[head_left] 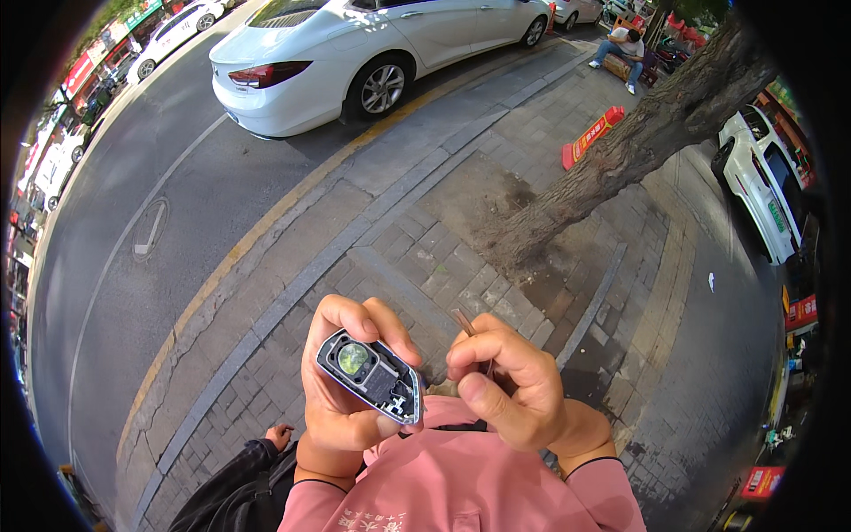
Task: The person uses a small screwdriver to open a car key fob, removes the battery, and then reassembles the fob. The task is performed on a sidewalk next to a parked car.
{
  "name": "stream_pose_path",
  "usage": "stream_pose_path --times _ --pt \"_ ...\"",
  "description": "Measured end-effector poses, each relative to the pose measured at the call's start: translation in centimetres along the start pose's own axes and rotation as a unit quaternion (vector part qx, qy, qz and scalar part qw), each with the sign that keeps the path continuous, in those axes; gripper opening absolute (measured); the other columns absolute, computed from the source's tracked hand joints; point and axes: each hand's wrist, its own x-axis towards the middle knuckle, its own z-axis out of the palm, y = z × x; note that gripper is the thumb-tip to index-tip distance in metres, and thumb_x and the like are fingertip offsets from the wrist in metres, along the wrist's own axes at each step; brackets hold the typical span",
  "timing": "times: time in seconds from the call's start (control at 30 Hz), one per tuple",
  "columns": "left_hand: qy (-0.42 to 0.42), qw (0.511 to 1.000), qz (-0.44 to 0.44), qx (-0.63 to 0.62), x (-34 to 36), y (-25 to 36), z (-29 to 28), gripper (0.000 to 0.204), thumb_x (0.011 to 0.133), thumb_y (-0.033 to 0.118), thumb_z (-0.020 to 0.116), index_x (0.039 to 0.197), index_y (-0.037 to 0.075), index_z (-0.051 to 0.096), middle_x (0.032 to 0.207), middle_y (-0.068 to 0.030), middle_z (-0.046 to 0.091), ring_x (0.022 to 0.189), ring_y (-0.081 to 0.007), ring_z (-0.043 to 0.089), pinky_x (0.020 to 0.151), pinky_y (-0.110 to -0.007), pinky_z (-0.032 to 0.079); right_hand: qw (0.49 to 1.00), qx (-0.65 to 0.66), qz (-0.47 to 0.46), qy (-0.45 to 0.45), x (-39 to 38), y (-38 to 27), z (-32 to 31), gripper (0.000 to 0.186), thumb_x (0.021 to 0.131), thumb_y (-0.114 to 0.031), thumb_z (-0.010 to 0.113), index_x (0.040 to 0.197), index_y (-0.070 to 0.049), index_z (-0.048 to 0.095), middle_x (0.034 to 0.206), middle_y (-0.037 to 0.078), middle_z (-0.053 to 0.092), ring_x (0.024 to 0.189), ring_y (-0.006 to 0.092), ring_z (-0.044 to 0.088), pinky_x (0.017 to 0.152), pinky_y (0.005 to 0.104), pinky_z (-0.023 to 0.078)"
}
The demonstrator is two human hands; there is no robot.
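My left hand (326,406) is closed around an opened car key fob (383,383), its inner side turned up. A round, shiny coin battery (352,357) sits in the recess at one end of the fob, with dark plastic and small metal parts at the other. Just to the right, my right hand (523,390) pinches a thin, flat brownish metal strip (463,321) between thumb and fingers. One end of the strip sticks out above the index finger; the rest is mostly hidden, so its exact kind does not show. The strip and fob are apart.
A leaning tree trunk (620,168) rises from the paved sidewalk, with a red box-shaped sign (592,138) beside it. A white car (381,53) stands along the curb. A person (622,55) sits farther off; another person's dark sleeve (239,488) is close on my left.
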Motion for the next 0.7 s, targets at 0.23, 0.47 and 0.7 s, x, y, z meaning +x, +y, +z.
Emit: stream_pose_path --times 0.23,0.47,0.7 --pt "-0.030 0.998 -0.029 0.045 -0.2 0.1 -0.4 0.062 0.058 -0.006 0.076 0.109 0.006 0.043 0.099 -0.0185 0.058 0.074 -0.0240 0.069 0.061 -0.031 0.062 0.990 -0.015 -0.141 0.024 0.5 1.7 1.3 0.034 0.087 -0.013 0.076 0.111 0.008 0.064 0.093 0.013 0.062 0.059 0.0051 0.052 0.045 0.0193 0.043" --pt "-0.021 0.996 -0.028 0.080 -0.1 -0.2 -0.1 0.062 0.058 -0.005 0.078 0.108 0.006 0.043 0.099 -0.0185 0.057 0.078 -0.0237 0.068 0.064 -0.031 0.062 0.990 -0.068 -0.123 0.033 0.0 0.9 0.7 0.029 0.086 -0.014 0.076 0.105 0.006 0.066 0.087 0.015 0.065 0.065 0.0104 0.057 0.048 0.0224 0.044" --pt "-0.052 0.981 0.036 0.181 -0.2 0.0 -0.4 0.059 0.061 -0.002 0.076 0.109 0.009 0.043 0.100 -0.0178 0.059 0.081 -0.0194 0.064 0.071 -0.029 0.057 0.988 -0.065 -0.131 0.054 -0.1 1.1 1.3 0.018 0.090 -0.007 0.070 0.103 0.006 0.067 0.087 0.012 0.063 0.056 0.0073 0.052 0.046 0.0208 0.042"
